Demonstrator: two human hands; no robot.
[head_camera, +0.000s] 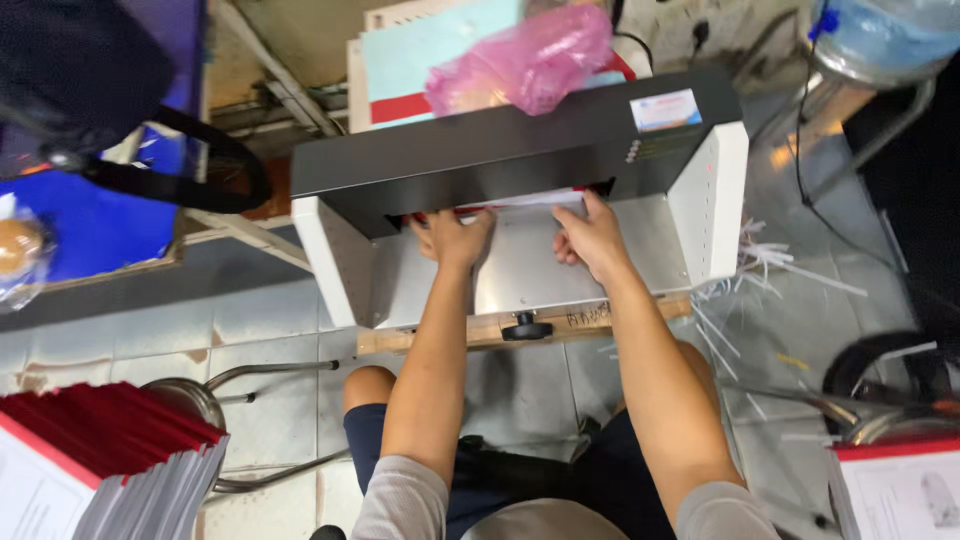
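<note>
A black and white paper cutting machine (520, 150) stands in front of me on a wooden base. Both my hands reach onto its metal bed (520, 270). My left hand (452, 240) and my right hand (590, 238) press on a stack of white paper with a red edge (520, 203) that lies under the black top of the machine. Most of the stack is hidden beneath that top. A black round knob (527, 328) sits at the front edge of the base, between my forearms.
A stack of booklets with red spines (110, 450) lies at lower left beside a metal stool (200, 400). More printed sheets (900, 490) are at lower right. Paper strips (770, 260) litter the tiled floor at right. A pink plastic bag (520, 60) rests behind the machine. A water bottle (880, 30) stands at top right.
</note>
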